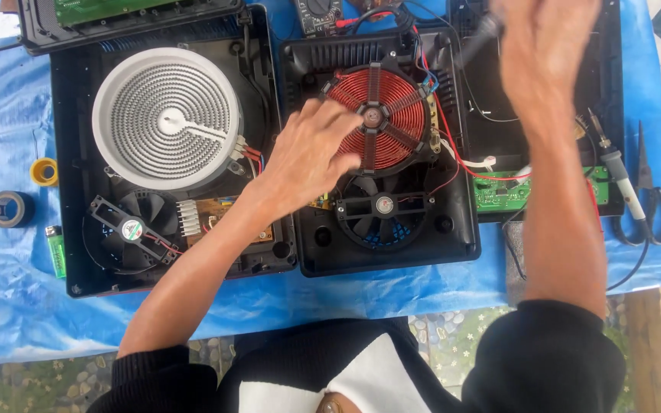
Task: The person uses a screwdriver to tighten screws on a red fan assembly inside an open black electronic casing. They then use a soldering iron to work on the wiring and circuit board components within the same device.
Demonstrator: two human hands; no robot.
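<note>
Two opened cooker housings lie side by side on a blue plastic sheet (9, 283).

The middle black housing (464, 245) holds a red copper induction coil (392, 115) at its far end and a black cooling fan (382, 210) at its near end, with red, blue and white wires running off the coil's right side. The left hand (307, 153) hovers over this housing with its fingers spread and loose, gripping nothing, its fingertips at the coil's left edge; whether they touch the coil cannot be told.

The left housing (66, 191) holds a white round radiant heating element (166, 118) at the far end. At its near end sit a smaller fan (128, 229), a ribbed metal heat sink (188, 217) and a brown circuit board (216, 210).

The right hand (545, 46) is raised at the far right, blurred, closed around a dark tool handle (483, 30) above a third dark housing (613, 92). A green circuit board (503, 191) lies at that housing's near edge.

Right of it rest a soldering iron (621, 180) and black pliers (656, 203). On the sheet at far left lie a yellow tape roll (43, 171), a dark tape roll (9, 208) and a green lighter (56, 251).
</note>
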